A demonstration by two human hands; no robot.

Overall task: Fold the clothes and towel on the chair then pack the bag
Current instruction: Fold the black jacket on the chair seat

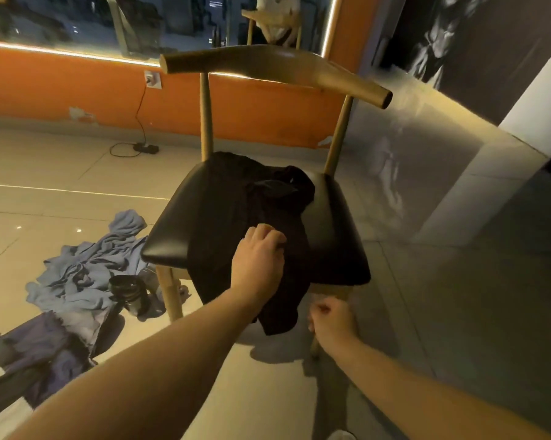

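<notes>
- Black garment [261,198] lies crumpled on the seat of the chair [341,223] in the head view, its lower end hanging over the front edge; the left hand [258,262] sits on its middle, fingers curled into the cloth and gripping a fold.
- Right hand [331,322] hangs below the front edge of the seat, near the hanging end yet apart from it; its fingers are curled in tight, and we see nothing in them.
- We judge the step in hand to be taking up this garment for folding. To do it well we would bring the right hand to the hanging hem, take two matching corners, lift the cloth off the seat and shake it flat before making any crease; the seat looks slick, so a one-handed tug may slide the whole piece to the floor.
- Pale blue clothes [86,271] lie heaped on the floor left of the chair, a dark jar [128,290] at their edge; a darker heap [45,354] nearer us may be the bag, though we cannot tell.
- We can read no brand, label or lettering anywhere; the wall socket [152,79] shows none.
</notes>
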